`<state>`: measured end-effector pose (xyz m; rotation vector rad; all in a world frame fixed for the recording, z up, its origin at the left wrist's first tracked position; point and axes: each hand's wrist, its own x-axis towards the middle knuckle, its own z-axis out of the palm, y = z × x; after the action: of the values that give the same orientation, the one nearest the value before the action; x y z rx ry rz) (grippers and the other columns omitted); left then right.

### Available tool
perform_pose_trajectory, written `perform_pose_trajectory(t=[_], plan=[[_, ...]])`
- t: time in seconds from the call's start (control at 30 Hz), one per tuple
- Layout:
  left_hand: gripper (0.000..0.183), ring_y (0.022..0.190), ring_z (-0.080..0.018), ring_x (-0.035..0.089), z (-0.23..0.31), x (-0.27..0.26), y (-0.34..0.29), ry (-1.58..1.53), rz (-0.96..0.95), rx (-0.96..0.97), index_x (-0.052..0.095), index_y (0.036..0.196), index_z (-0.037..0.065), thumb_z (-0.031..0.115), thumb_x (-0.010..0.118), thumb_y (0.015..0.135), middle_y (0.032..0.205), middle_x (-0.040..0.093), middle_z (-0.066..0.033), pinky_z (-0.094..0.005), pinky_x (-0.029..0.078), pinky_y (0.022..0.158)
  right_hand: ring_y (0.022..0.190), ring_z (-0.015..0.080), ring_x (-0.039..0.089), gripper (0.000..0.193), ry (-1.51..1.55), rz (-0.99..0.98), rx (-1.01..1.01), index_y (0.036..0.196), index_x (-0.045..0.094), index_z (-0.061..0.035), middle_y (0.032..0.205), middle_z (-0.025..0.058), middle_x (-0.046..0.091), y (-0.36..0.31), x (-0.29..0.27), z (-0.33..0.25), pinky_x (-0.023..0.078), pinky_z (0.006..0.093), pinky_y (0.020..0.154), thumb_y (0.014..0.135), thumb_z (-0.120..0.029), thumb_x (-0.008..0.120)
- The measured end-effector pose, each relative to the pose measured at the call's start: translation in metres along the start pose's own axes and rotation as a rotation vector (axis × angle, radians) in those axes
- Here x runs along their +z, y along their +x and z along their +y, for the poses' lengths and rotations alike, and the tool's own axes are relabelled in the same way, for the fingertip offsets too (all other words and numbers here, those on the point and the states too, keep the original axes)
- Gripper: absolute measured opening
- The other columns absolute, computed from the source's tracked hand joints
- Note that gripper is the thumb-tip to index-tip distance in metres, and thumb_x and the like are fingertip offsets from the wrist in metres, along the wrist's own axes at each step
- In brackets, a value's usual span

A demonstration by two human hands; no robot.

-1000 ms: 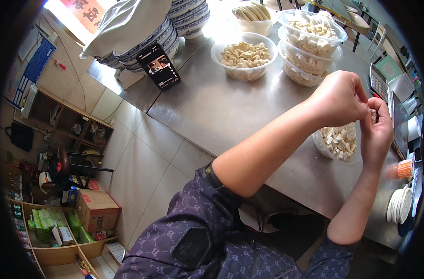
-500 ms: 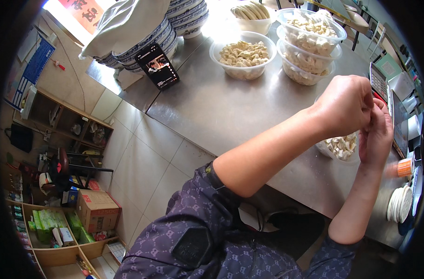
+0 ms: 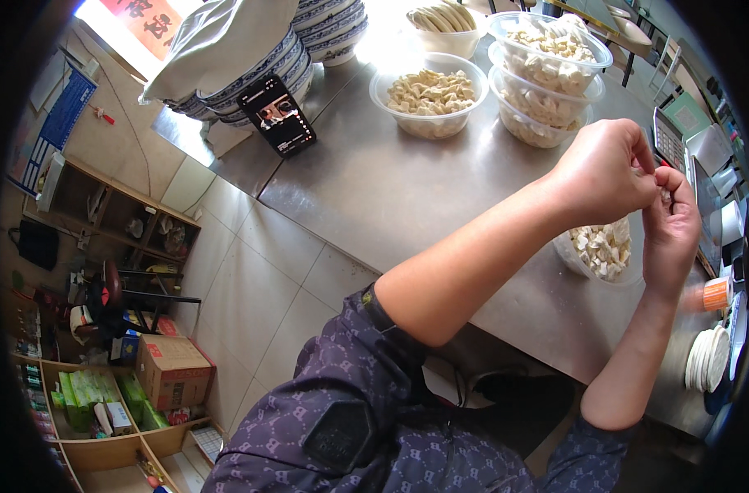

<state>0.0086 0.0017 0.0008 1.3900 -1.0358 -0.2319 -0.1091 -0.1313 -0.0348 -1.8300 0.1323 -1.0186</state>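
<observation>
Left hand (image 3: 611,168) meeting right hand (image 3: 673,220)
Right pinches small whitish lump (image 3: 666,196); left's grip unclear; round translucent plastic bowl (image 3: 568,254) nearby.

At the table's (image 3: 366,193) far left, stacked bowls (image 3: 268,70) under a cloth (image 3: 226,41); before them, a phone (image 3: 277,115). Farther right, a tub of chunks (image 3: 434,126); right of that, three stacked tubs (image 3: 547,80). In front of these, below left hand (image 3: 609,168) and right hand (image 3: 673,226), a second tub of chunks (image 3: 573,261). Toward the near right corner, stacked discs (image 3: 707,361).
</observation>
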Motion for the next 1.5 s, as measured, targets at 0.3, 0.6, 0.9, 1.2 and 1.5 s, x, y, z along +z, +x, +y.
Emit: perform_pose_trajectory(t=[0.3, 0.6, 0.9, 1.2, 1.5], plan=[[0.023, 0.075, -0.0199, 0.074, -0.002, -0.006, 0.003, -0.013, 0.026, 0.022, 0.075, 0.091, -0.005, 0.013, 0.08, 0.077, 0.081, 0.075, -0.0164, -0.0329, 0.059, 0.07, 0.071, -0.0008, 0.045, 0.019, 0.12, -0.062, 0.243, 0.12, 0.065, -0.0032, 0.089, -0.0049, 0.057, 0.007, -0.01, -0.01, 0.034, 0.0153, 0.061, 0.104, -0.012, 0.063], [0.017, 0.079, -0.0333, 0.072, -0.002, 0.011, -0.006, 0.127, 0.091, 0.291, 0.071, 0.084, 0.001, 0.012, 0.08, 0.074, 0.081, 0.071, -0.017, -0.0373, 0.059, 0.073, 0.073, 0.0025, 0.061, 0.015, 0.507, 0.013, 0.302, 0.117, 0.062, -0.004, 0.092, 0.0006, 0.066, 0.006, -0.016, 0.005, 0.048, 0.0172, 0.061, 0.105, -0.014, 0.059], [0.013, 0.076, -0.0185, 0.072, -0.007, 0.017, -0.002, -0.015, 0.219, 0.483, 0.068, 0.087, 0.001, 0.001, 0.079, 0.079, 0.078, 0.065, -0.0062, -0.0289, 0.058, 0.068, 0.063, -0.0026, 0.046, 0.026, 0.588, 0.158, 0.428, 0.129, 0.06, 0.0003, 0.09, -0.0009, 0.065, 0.011, -0.007, -0.016, 0.034, 0.0117, 0.053, 0.107, -0.013, 0.053], [0.023, 0.071, -0.0158, 0.071, 0.002, 0.005, -0.004, 0.031, 0.073, 0.138, 0.07, 0.091, -0.004, 0.012, 0.081, 0.08, 0.077, 0.073, -0.0135, -0.0312, 0.057, 0.066, 0.079, 0.0019, 0.055, 0.021, 0.045, -0.025, 0.007, 0.121, 0.066, -0.0008, 0.096, -0.0017, 0.065, 0.002, -0.001, -0.009, 0.047, 0.0164, 0.072, 0.105, -0.013, 0.066], [0.021, 0.071, -0.0205, 0.072, 0.005, -0.001, -0.003, -0.02, 0.052, 0.044, 0.074, 0.089, -0.004, 0.013, 0.08, 0.078, 0.08, 0.074, -0.0167, -0.0323, 0.057, 0.067, 0.078, 0.0007, 0.054, 0.027, -0.126, -0.008, 0.02, 0.125, 0.064, -0.0006, 0.097, -0.003, 0.066, 0.005, -0.009, -0.006, 0.043, 0.0159, 0.067, 0.104, -0.017, 0.066]])
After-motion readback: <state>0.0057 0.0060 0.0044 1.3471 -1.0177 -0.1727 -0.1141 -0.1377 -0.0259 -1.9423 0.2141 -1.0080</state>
